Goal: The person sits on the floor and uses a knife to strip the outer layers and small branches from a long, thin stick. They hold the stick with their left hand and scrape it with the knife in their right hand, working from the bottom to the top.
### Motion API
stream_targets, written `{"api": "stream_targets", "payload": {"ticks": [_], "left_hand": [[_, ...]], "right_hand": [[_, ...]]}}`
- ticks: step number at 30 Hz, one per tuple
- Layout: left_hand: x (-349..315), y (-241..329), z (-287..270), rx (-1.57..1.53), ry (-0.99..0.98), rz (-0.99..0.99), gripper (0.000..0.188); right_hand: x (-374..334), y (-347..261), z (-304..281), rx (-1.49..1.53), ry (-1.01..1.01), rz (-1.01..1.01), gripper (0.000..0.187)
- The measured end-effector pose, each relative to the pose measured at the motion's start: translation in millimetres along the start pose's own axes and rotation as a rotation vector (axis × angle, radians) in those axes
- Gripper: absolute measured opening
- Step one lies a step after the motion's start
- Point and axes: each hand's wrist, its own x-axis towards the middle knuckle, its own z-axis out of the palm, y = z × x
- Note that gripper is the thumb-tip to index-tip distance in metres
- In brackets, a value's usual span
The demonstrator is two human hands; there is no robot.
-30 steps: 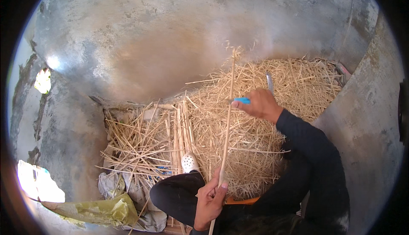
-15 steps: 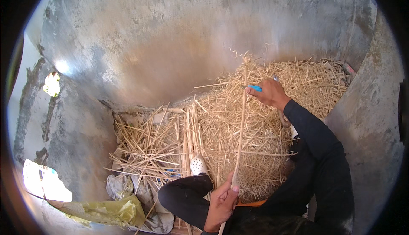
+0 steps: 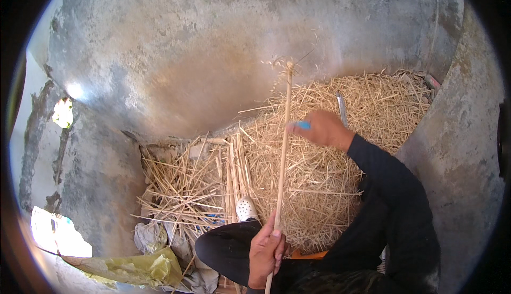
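Observation:
My left hand (image 3: 268, 254) is closed around the lower part of a long, pale wooden or bamboo stick (image 3: 283, 158), which stands nearly upright in the picture. Thin curled shavings cling to its far end. My right hand (image 3: 322, 129) grips a small blue tool (image 3: 303, 125), pressed against or just beside the stick's middle; motion blur hides its edge. Just beyond that hand shows a narrow grey metal blade (image 3: 341, 108). Whether the blade is held or lies on the straw I cannot tell.
A heap of straw-like shavings (image 3: 383, 99) fills the floor ahead and to the right. Cut sticks (image 3: 186, 182) lie loose at the left, beside yellowish plastic sheeting (image 3: 154, 267). My white clog (image 3: 246, 209) rests near them. A concrete wall (image 3: 213, 54) encloses the far side.
My right hand has moved slightly nearer along the stick and left, blurred by motion. The stick has shifted left and stands more upright. More of the grey blade shows.

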Motion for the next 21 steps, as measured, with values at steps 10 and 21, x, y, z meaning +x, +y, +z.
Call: {"api": "stream_targets", "payload": {"ticks": [10,21], "left_hand": [[2.8,-0.8,-7.2,-0.351,-0.084,0.041,0.051],[7.8,-0.1,-12.5,-0.476,-0.122,-0.019,0.058]], "right_hand": [[-22.1,-22.1,18.5,-0.031,0.092,-0.105,0.085],[-29.3,-45.8,22.5,-0.056,0.127,-0.264,0.081]]}}
